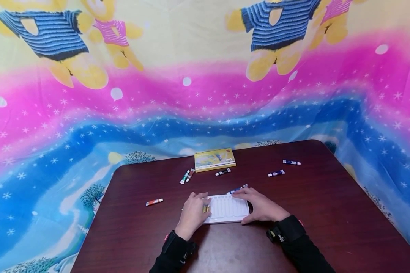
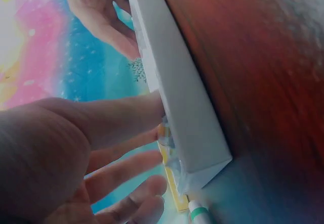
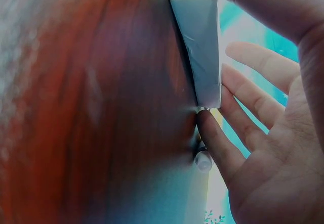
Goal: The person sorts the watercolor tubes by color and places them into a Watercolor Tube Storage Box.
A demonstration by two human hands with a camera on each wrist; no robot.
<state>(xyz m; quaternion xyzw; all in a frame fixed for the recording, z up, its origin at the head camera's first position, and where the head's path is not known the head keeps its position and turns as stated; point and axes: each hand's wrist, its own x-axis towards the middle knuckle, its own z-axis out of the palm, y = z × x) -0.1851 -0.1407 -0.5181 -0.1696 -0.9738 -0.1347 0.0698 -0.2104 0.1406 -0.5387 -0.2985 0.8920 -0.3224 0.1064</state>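
Observation:
A white plastic paint tray (image 1: 227, 208) with a row of slots lies on the table. At its left end my left hand (image 1: 192, 212) holds a yellow-labelled paint tube (image 1: 206, 209) between thumb and index finger, down at the slots. The left wrist view shows the thumb (image 2: 136, 113) against the tray's rim and the other fingers spread behind. My right hand (image 1: 259, 205) spans the tray's right end, thumb at the near corner and fingers at the far side, gripping it. A blue paint tube (image 1: 237, 189) lies by the far edge, near the right fingers.
A yellow paint box (image 1: 214, 160) lies at the back of the table (image 1: 311, 212). Around it are a green tube (image 1: 184, 177), a brownish tube (image 1: 190, 175) and a black tube (image 1: 223, 172). An orange tube (image 1: 154, 202) lies left; dark blue (image 1: 291, 162) and violet-blue (image 1: 276, 173) tubes lie right.

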